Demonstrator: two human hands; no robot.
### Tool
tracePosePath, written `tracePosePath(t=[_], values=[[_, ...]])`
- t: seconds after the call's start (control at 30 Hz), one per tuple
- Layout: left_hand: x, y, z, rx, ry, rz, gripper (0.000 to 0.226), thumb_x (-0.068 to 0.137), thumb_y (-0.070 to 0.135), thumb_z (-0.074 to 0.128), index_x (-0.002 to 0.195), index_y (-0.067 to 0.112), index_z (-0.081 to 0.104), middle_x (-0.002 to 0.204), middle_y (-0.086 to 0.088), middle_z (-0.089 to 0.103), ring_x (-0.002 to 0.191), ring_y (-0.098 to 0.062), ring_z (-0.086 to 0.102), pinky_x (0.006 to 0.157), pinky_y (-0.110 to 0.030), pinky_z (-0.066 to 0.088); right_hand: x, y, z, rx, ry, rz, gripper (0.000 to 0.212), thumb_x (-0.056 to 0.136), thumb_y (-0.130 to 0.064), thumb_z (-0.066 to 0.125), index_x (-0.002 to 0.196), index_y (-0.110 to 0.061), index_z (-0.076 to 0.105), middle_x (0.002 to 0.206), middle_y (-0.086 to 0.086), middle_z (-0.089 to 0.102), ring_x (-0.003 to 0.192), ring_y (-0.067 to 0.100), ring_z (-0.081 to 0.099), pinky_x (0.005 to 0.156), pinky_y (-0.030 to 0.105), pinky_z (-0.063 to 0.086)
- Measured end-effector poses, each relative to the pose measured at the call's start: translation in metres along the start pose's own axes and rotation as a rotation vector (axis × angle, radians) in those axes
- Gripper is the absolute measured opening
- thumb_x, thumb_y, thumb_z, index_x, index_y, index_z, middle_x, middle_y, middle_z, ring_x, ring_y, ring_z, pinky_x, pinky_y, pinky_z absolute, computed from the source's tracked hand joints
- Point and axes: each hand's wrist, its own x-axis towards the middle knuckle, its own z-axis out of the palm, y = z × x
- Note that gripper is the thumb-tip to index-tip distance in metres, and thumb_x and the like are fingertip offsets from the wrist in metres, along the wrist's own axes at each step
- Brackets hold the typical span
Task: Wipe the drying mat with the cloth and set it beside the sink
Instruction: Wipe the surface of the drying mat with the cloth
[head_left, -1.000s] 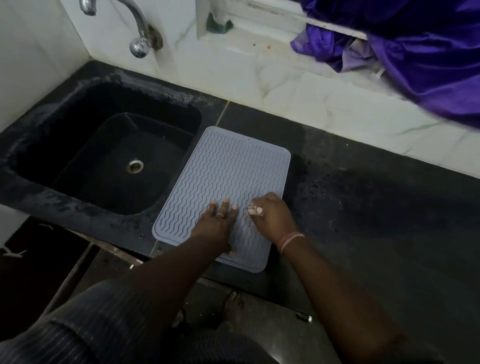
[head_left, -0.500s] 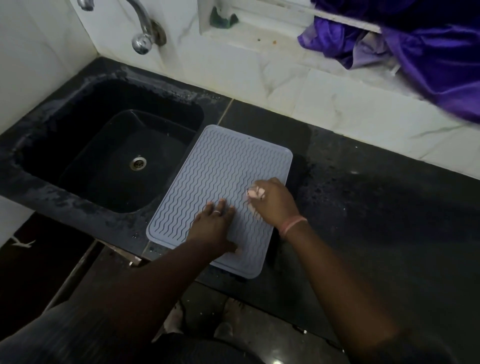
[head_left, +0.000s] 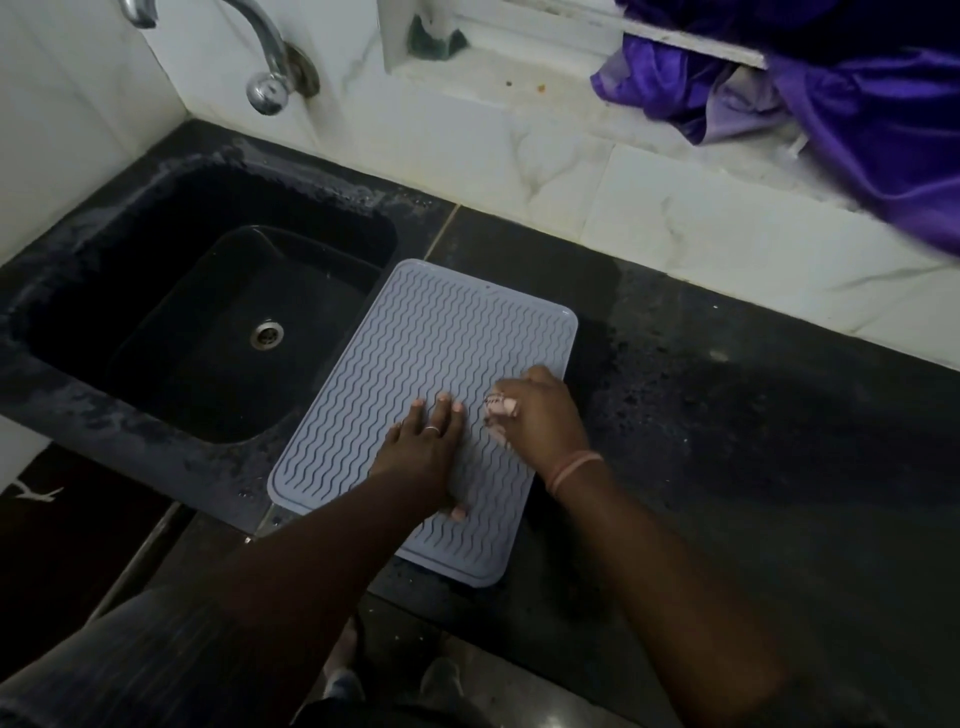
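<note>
While the black counter (head_left: 727, 441) stretches right from the dark sink (head_left: 156, 415), the grey ribbed drying mat (head_left: 441, 338) lies flat on it just beside the basin, its near left corner over the sink's rim. On the mat's near half the left hand (head_left: 423, 452) rests palm down, fingers straight and close together, thumb out to the side. Just right of it, the right hand (head_left: 540, 415) grips a small pale cloth (head_left: 500, 406), fingers curled round it, pressing it to the mat.
</note>
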Motion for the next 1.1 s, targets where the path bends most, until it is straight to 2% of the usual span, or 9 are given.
tracePosePath(t=[0.1, 0.3, 0.43, 0.53, 0.6, 0.67, 0.87, 1.0, 1.1], values=[[0.001, -0.003, 0.000, -0.016, -0.016, 0.001, 0.142, 0.073, 0.049, 0.087, 0.161, 0.022, -0.022, 0.168, -0.004, -0.029, 0.154, -0.035, -0.023, 0.125, -0.052, 0.000, 0.038, 0.016, -0.012, -0.007, 0.071, 0.054, 0.035, 0.084, -0.015, 0.080, 0.118, -0.019, 0.076, 0.114, 0.011, 0.057, 0.107, 0.034, 0.059, 0.097, 0.041, 0.053], [0.003, -0.001, -0.001, -0.016, -0.005, -0.012, 0.142, 0.072, 0.050, 0.087, 0.162, 0.022, -0.019, 0.169, -0.005, -0.025, 0.155, -0.036, -0.020, 0.125, -0.053, 0.002, 0.069, 0.018, -0.020, -0.077, 0.110, 0.157, 0.040, 0.092, -0.016, 0.070, 0.132, -0.013, 0.068, 0.134, 0.018, 0.054, 0.115, 0.042, 0.056, 0.101, 0.044, 0.051], [0.006, 0.007, -0.002, -0.055, 0.069, -0.048, 0.137, 0.072, 0.051, 0.087, 0.164, 0.021, -0.009, 0.171, -0.005, -0.016, 0.158, -0.036, -0.010, 0.126, -0.055, 0.010, 0.033, -0.004, -0.035, 0.145, 0.046, 0.141, 0.043, 0.089, -0.018, 0.075, 0.132, -0.019, 0.067, 0.127, 0.005, 0.063, 0.115, 0.022, 0.062, 0.101, 0.033, 0.051], [0.015, 0.017, -0.011, -0.137, 0.207, -0.054, 0.137, 0.070, 0.045, 0.091, 0.163, 0.019, -0.006, 0.172, -0.009, -0.006, 0.158, -0.036, -0.002, 0.126, -0.053, 0.016, -0.013, -0.019, -0.030, 0.220, -0.132, 0.063, 0.014, 0.087, -0.026, 0.077, 0.101, -0.028, 0.075, 0.098, -0.011, 0.070, 0.089, 0.006, 0.066, 0.082, 0.029, 0.056], [0.024, 0.020, -0.019, -0.103, 0.196, -0.030, 0.143, 0.071, 0.043, 0.091, 0.163, 0.017, -0.015, 0.172, -0.010, -0.013, 0.158, -0.037, -0.009, 0.127, -0.052, 0.009, -0.036, -0.025, -0.015, 0.091, -0.181, -0.047, 0.002, 0.088, -0.028, 0.071, 0.088, -0.029, 0.070, 0.092, -0.006, 0.065, 0.085, 0.013, 0.063, 0.074, 0.035, 0.056], [0.032, 0.018, -0.023, -0.063, 0.125, 0.005, 0.147, 0.069, 0.045, 0.092, 0.162, 0.018, -0.019, 0.171, -0.009, -0.019, 0.156, -0.037, -0.016, 0.126, -0.052, 0.002, -0.041, -0.021, 0.000, -0.028, -0.132, -0.087, 0.006, 0.089, -0.032, 0.066, 0.094, -0.032, 0.067, 0.100, -0.004, 0.056, 0.093, 0.019, 0.058, 0.076, 0.038, 0.055], [0.042, 0.018, -0.023, -0.019, -0.012, -0.020, 0.153, 0.067, 0.048, 0.092, 0.159, 0.016, -0.025, 0.167, -0.009, -0.030, 0.153, -0.039, -0.024, 0.125, -0.053, -0.002, -0.004, 0.004, -0.002, -0.001, -0.020, -0.061, 0.008, 0.090, -0.038, 0.063, 0.092, -0.030, 0.065, 0.096, -0.003, 0.051, 0.089, 0.019, 0.055, 0.077, 0.036, 0.051], [0.043, 0.018, -0.023, -0.007, -0.028, -0.033, 0.154, 0.067, 0.049, 0.091, 0.158, 0.017, -0.029, 0.166, -0.008, -0.033, 0.152, -0.038, -0.026, 0.125, -0.054, -0.003, 0.043, 0.022, -0.012, -0.047, 0.023, -0.025, 0.029, 0.088, -0.022, 0.074, 0.117, -0.023, 0.073, 0.108, 0.004, 0.058, 0.103, 0.026, 0.058, 0.091, 0.037, 0.052], [0.044, 0.017, -0.024, -0.007, -0.037, -0.041, 0.154, 0.067, 0.048, 0.091, 0.157, 0.019, -0.029, 0.165, -0.008, -0.034, 0.152, -0.038, -0.027, 0.124, -0.054, -0.004, 0.075, 0.030, -0.022, -0.078, 0.053, -0.010, 0.035, 0.087, -0.016, 0.075, 0.121, -0.018, 0.073, 0.114, 0.011, 0.061, 0.107, 0.034, 0.060, 0.094, 0.038, 0.052]])
